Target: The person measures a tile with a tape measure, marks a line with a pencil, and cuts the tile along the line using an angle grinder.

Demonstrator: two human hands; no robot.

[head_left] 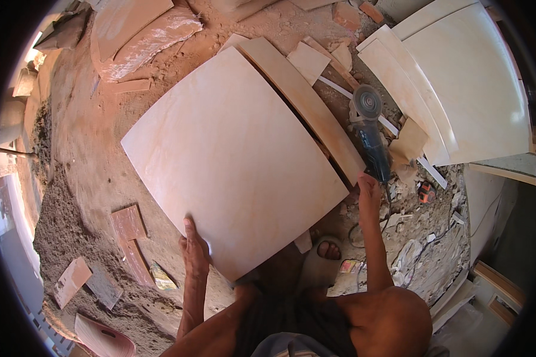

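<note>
A large cream square tile (238,160) lies tilted in front of my knees. My left hand (195,250) grips its lower left edge, thumb on top and the other fingers hidden underneath. Along the tile's upper right side runs a narrow tile strip (307,107), parted from it by a dark gap. The strip's near end is pinched in my right hand (368,187), whose fingertips are partly hidden. Just beyond that hand, a blue angle grinder (372,146) rests on the ground with its round disc (368,102) facing up.
Several large glossy tiles (467,77) lean at the upper right. Tile offcuts (410,140), an orange and black tape measure (426,192) and a cable (389,208) lie among rubble on the right. Broken tile pieces (128,223) and a dusty sack (155,47) are on the left.
</note>
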